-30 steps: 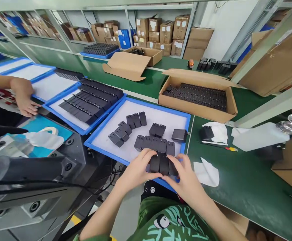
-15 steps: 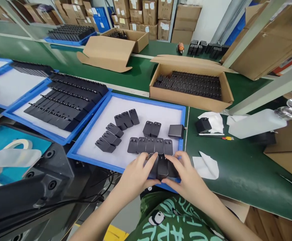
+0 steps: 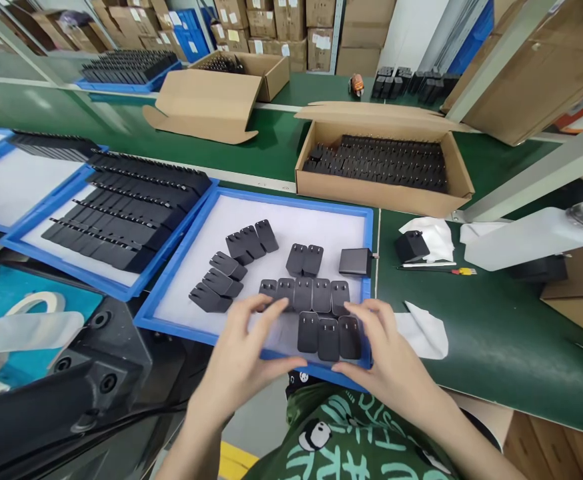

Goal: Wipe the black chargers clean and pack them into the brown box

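Three black power adapters with metal prongs [image 3: 328, 339] stand side by side near the front edge of the blue-rimmed tray [image 3: 291, 200]. Behind them is a row of several more adapters [image 3: 303, 295]. My left hand [image 3: 239, 353] is to the left of the front three, thumb and fingers spread; its fingertips overlap the left end of the row behind. Around the right side of the front three, my right hand [image 3: 391, 353] has its thumb and fingers apart; whether it touches the rightmost adapter I cannot tell.
More adapters [image 3: 221, 283] lie in groups at the tray's left. One adapter [image 3: 355, 261] lies on its side by the right rim. An open carton [image 3: 381, 200] of adapters stands behind, a filled tray [image 3: 121, 287] left, a white bottle [image 3: 526, 240] and tissue [image 3: 424, 333] right.
My hands have come apart from around the front adapters, the left one moving left. The three front adapters now show fully. The camera view has shifted slightly.
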A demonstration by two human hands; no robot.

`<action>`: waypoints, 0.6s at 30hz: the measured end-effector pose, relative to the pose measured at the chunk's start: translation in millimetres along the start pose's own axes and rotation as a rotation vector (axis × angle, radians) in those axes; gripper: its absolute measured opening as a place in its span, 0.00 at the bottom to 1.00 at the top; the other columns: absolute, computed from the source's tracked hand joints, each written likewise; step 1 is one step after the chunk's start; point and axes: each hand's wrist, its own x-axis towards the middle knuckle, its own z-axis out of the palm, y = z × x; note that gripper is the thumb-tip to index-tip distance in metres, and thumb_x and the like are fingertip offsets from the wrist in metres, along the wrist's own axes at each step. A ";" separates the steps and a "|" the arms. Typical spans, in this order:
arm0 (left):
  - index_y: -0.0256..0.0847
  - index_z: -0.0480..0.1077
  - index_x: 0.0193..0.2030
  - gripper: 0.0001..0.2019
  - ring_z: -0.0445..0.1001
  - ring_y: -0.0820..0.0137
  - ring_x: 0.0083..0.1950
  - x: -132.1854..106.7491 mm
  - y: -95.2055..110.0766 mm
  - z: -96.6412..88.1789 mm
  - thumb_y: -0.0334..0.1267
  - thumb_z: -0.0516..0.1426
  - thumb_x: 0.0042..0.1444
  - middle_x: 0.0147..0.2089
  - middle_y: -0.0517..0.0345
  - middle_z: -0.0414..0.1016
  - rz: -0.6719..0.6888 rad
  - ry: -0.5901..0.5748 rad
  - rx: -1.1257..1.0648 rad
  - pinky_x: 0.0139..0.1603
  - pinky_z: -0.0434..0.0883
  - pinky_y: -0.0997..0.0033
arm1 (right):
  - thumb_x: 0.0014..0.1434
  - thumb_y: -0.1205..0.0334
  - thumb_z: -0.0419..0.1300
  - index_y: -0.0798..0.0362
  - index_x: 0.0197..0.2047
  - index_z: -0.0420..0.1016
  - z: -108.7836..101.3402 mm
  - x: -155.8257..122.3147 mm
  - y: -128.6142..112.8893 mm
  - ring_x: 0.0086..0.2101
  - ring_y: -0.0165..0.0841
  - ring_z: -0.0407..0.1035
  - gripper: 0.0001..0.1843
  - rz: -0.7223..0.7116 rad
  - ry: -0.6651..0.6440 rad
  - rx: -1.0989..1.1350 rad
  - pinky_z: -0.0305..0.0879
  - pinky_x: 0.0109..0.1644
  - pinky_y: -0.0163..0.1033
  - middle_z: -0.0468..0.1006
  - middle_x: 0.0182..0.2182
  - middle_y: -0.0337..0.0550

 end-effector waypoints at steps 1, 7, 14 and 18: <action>0.44 0.56 0.66 0.38 0.65 0.48 0.61 1.8 -8.1 -6.1 0.56 0.63 0.54 0.59 0.39 0.61 -0.026 0.014 0.004 0.58 0.70 0.45 | 0.53 0.58 0.70 0.40 0.70 0.42 -4.4 -0.1 2.3 0.45 0.44 0.73 0.51 0.023 -0.018 0.025 0.78 0.35 0.45 0.55 0.60 0.56; 0.55 0.48 0.71 0.33 0.57 0.55 0.71 26.9 -48.3 -18.9 0.48 0.58 0.63 0.71 0.49 0.54 -0.083 -0.290 -0.220 0.67 0.64 0.54 | 0.63 0.47 0.59 0.36 0.72 0.41 -32.5 16.1 20.5 0.48 0.38 0.72 0.42 0.021 -0.149 0.251 0.76 0.46 0.45 0.56 0.66 0.52; 0.47 0.58 0.67 0.34 0.74 0.53 0.54 63.3 -31.3 -0.4 0.41 0.63 0.55 0.57 0.49 0.72 0.005 -0.401 0.047 0.48 0.75 0.55 | 0.65 0.46 0.53 0.48 0.69 0.56 -41.4 60.2 8.2 0.34 0.37 0.75 0.32 0.150 -0.316 0.235 0.74 0.38 0.44 0.80 0.39 0.46; 0.45 0.61 0.65 0.29 0.74 0.53 0.55 68.0 -30.5 7.7 0.38 0.60 0.56 0.57 0.48 0.73 0.094 -0.364 0.082 0.49 0.75 0.55 | 0.65 0.47 0.54 0.50 0.62 0.62 -34.7 73.5 -6.2 0.41 0.42 0.76 0.27 0.044 -0.267 0.148 0.72 0.41 0.44 0.79 0.48 0.52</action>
